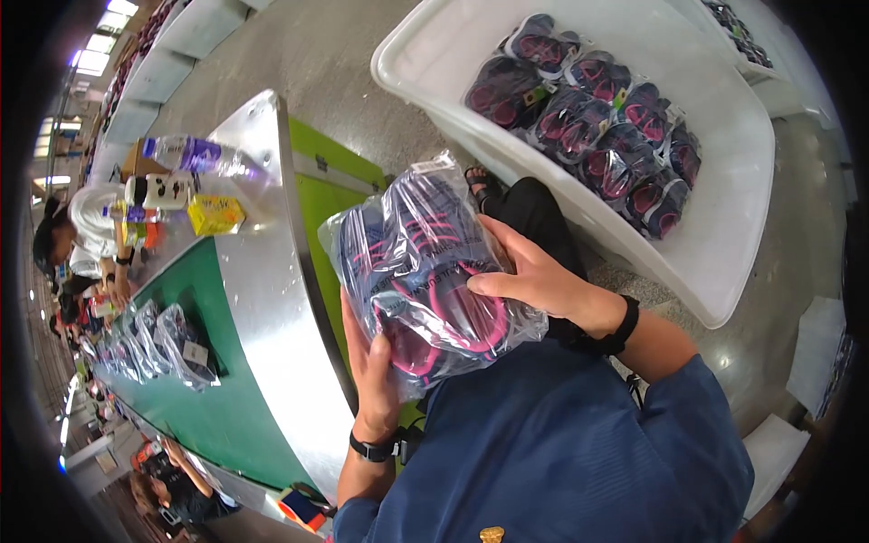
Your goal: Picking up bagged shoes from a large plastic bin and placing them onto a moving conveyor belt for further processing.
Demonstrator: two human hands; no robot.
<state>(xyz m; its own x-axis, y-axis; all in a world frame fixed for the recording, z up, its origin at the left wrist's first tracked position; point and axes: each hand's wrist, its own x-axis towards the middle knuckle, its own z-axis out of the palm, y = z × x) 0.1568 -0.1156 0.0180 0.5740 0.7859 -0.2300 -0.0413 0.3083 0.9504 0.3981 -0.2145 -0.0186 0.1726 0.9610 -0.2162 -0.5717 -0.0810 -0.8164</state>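
Observation:
Between my two hands is a pair of navy sneakers with pink trim in a clear plastic bag [421, 262]. My left hand [369, 371] grips the bag's lower left side, thumb on top. From the right, my right hand [534, 276] holds the bag, its thumb pressed on the plastic near a shoe's opening. Beyond my right arm stands a large white plastic bin [724, 258]. Several similar bagged pairs of sneakers [588, 118] lie inside it.
On the left, a metal table [262, 271] has a green conveyor belt [249, 398] carrying bagged shoes [176, 344]. A purple-labelled bottle [204, 156] and a yellow box [215, 215] rest at its far end. Other people [172, 489] are along the line. White bins [154, 68] line the back.

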